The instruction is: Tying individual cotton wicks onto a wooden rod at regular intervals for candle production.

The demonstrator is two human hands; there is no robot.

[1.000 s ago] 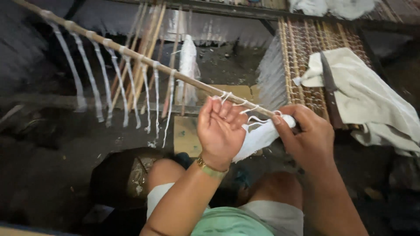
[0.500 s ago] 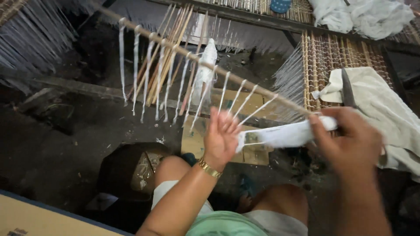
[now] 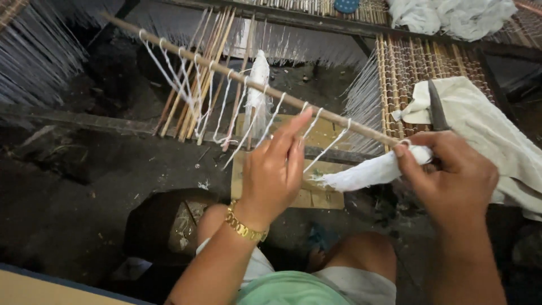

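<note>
A long wooden stick (image 3: 226,70) slants from upper left down to my right hand (image 3: 451,175), with several white string loops (image 3: 192,93) hanging from it. My right hand grips the stick's near end together with a thick bundle of white threads (image 3: 367,172). My left hand (image 3: 276,166), with a gold bracelet on its wrist, is raised just below the stick, fingers straight and together, fingertips touching a white loop (image 3: 313,121). It grips nothing.
A woven reed mat (image 3: 409,65) on a loom lies at the upper right, with a pale cloth (image 3: 485,124) and a dark blade (image 3: 436,107) on it. Loose reed sticks (image 3: 192,85) and warp threads (image 3: 34,62) hang over a dark pit. My knees (image 3: 361,260) are below.
The view has shifted, so the stick now runs longer across the frame. My left hand has risen, its fingertips at the stick. My right hand still holds the bundle.
</note>
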